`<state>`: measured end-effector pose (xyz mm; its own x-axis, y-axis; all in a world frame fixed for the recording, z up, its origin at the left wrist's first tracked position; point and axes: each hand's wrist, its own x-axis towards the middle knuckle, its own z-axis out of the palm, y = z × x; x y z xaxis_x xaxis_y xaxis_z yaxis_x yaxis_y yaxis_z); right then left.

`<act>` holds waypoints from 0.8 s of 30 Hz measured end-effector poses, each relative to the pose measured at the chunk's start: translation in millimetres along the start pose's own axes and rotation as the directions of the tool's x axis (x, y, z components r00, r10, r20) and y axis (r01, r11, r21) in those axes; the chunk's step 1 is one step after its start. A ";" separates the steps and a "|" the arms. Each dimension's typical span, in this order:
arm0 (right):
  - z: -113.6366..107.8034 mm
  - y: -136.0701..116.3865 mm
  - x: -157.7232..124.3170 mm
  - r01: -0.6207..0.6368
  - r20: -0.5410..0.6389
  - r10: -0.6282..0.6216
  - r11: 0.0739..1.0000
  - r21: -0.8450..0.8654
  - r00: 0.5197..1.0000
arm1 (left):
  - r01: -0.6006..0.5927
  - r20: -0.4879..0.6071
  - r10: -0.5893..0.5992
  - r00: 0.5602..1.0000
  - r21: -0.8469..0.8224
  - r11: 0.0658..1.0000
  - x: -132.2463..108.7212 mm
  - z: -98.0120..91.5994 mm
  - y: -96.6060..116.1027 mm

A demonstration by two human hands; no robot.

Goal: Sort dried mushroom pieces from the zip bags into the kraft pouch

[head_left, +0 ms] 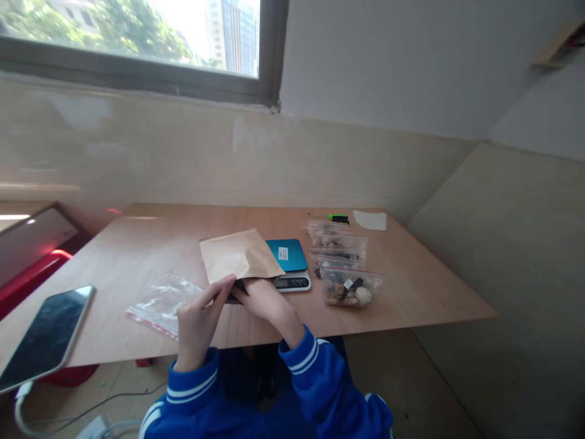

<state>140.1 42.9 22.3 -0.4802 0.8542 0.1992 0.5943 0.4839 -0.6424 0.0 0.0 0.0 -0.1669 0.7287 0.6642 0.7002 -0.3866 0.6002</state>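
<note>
**Item 1, held:** kraft paper envelope [240,255], lying nearly flat on the plywood desk [114,286], directly ahead of both hands. Long axis ran roughly side to side, rising slightly to the right; its right corner reached the digital kitchen scale [287,256].

**Item 2, hands:** left hand [200,329] at the envelope's lower left, fingers angled up and right, its grip closed on the near edge. Right hand [262,302] lay nearer the envelope's middle and the scale, fingers pointing left and tucked at the near edge. Whether that grip was clamped could not be told. A dark shape showed at the edge between the hands; its identity could not be told.

**Item 3, beside the hands:** empty-looking zip bag with red seal strips [162,305], left of the left hand, apart from the envelope. Scale, teal platform and lit display, just right of the right hand.

**Item 4, farther right:** clear zip bag of mixed nuts and dried fruit [350,286], with two similar bags [338,247] behind it.

**Item 5, desk's left corner:** smartphone [46,338], screen up, overhanging the edge.
</note>
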 end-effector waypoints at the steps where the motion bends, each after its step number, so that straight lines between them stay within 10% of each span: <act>1: -1.2 1.6 -1.2 0.005 0.007 -0.006 1.000 0.030 1.000 | -0.007 -0.001 0.007 1.000 0.002 1.000 0.1 0.3 0.1; 12: 1.2 16.5 -7.5 0.008 0.105 -0.027 0.984 0.178 0.994 | -0.057 -0.015 0.057 0.998 0.027 0.998 -0.3 1.7 -1.9; 24: 7.1 13.8 -6.0 0.022 -0.133 -0.019 1.000 0.021 0.991 | -0.034 -0.010 0.033 0.999 -0.012 0.999 -0.4 4.3 -0.5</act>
<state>146.6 43.1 7.0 -0.4018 0.8623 0.3081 0.5694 0.4988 -0.6534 2.7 2.4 -2.5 -0.1505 0.7096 0.6884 0.6971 -0.4176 0.5829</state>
